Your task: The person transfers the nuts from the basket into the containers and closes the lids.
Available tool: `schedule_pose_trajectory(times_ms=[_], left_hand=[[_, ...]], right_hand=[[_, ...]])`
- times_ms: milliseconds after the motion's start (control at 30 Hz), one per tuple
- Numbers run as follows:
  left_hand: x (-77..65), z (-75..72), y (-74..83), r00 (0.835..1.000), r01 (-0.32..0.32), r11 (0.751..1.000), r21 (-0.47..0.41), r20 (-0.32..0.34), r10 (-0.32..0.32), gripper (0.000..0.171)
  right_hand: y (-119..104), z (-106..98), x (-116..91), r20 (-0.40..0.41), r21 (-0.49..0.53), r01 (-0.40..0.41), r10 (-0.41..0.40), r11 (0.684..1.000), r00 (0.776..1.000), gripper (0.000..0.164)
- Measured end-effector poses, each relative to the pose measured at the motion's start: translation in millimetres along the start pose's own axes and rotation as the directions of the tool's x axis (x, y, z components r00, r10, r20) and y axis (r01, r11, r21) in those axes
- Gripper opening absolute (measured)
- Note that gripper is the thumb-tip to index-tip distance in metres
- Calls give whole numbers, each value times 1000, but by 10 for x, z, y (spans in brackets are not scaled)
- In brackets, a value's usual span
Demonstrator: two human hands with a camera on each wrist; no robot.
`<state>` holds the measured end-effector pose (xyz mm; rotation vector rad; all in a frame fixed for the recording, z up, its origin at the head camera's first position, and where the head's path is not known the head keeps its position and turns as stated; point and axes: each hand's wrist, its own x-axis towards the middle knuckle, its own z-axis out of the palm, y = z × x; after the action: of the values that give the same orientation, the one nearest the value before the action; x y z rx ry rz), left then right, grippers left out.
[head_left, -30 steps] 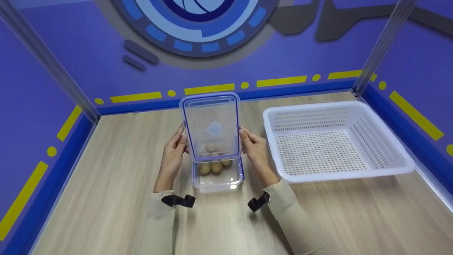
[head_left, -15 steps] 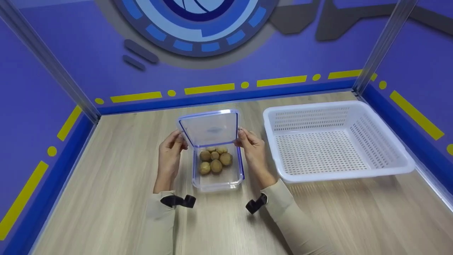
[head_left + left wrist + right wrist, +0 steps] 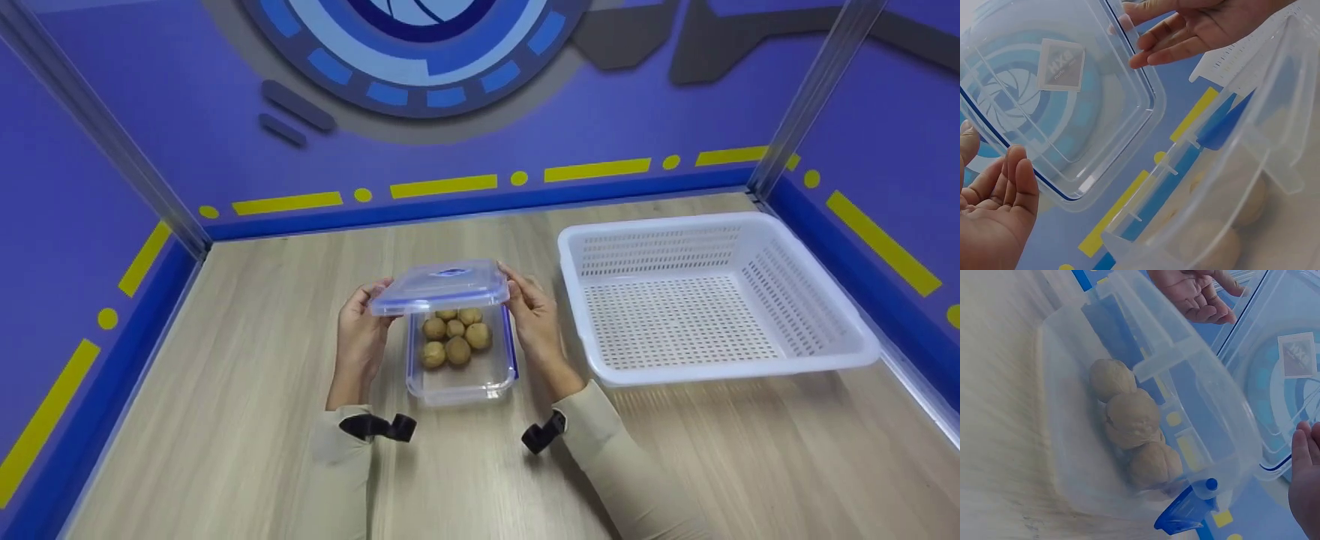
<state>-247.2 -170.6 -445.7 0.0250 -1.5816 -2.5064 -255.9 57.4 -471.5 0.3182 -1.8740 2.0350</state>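
A clear plastic lid [image 3: 431, 287] with a blue seal hangs tilted over the back part of a clear food container [image 3: 454, 394]. Several brown walnuts [image 3: 457, 350] lie inside that container, the rear ones partly covered by the lid. My left hand [image 3: 361, 330] pinches the lid's left edge, and my right hand [image 3: 535, 319] grips its right edge. From the left wrist view, the lid [image 3: 1058, 140] appears between both hands, apart from the container's rim. A blue clip [image 3: 1188, 509] sticks out from the container in the right wrist view.
To the right on the wooden table [image 3: 247, 390] stands a large white perforated basket [image 3: 675, 315], with nothing visible in it. Blue printed panels [image 3: 480, 142] enclose the table at the back and sides.
Held by both hands, the lid has swung down from nearly upright towards flat, its top face now showing. More of the walnuts are visible than a second ago. The container and basket have stayed put.
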Motion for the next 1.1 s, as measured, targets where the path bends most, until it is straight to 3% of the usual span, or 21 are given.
schedule_pose_trajectory(times_ms=[133, 233, 367, 600, 800, 900, 1000, 1100], left_hand=[[9, -14, -11, 999, 13, 1000, 8, -34, -12, 29], [2, -45, -13, 998, 40, 998, 38, -40, -39, 41], [-5, -86, -10, 996, 91, 995, 40, -10, -90, 45], [6, -128, 5, 985, 171, 985, -37, 25, -170, 46], [16, -148, -5, 986, 168, 983, -72, 25, -167, 45], [12, -155, -22, 986, 168, 982, -85, 24, -166, 29], [5, -150, -43, 985, 170, 984, -45, 4, -170, 19], [-4, -135, -58, 987, 157, 985, 72, -27, -156, 21]], right_hand=[[11, 2, -5, 0, -65, -27, 27, 998, 1000, 34], [11, 3, -8, 0, -59, -69, 69, 996, 998, 35], [4, -2, -10, -19, -23, -132, 132, 991, 991, 36], [9, 0, -14, -64, 73, -161, 166, 984, 984, 32], [-2, -11, -21, -137, 57, -245, 251, 968, 958, 29], [0, -24, -24, -136, 29, -258, 260, 966, 956, 28], [12, -33, -17, -127, 19, -255, 255, 967, 958, 30], [8, -33, -11, -123, 7, -256, 255, 967, 959, 31]])
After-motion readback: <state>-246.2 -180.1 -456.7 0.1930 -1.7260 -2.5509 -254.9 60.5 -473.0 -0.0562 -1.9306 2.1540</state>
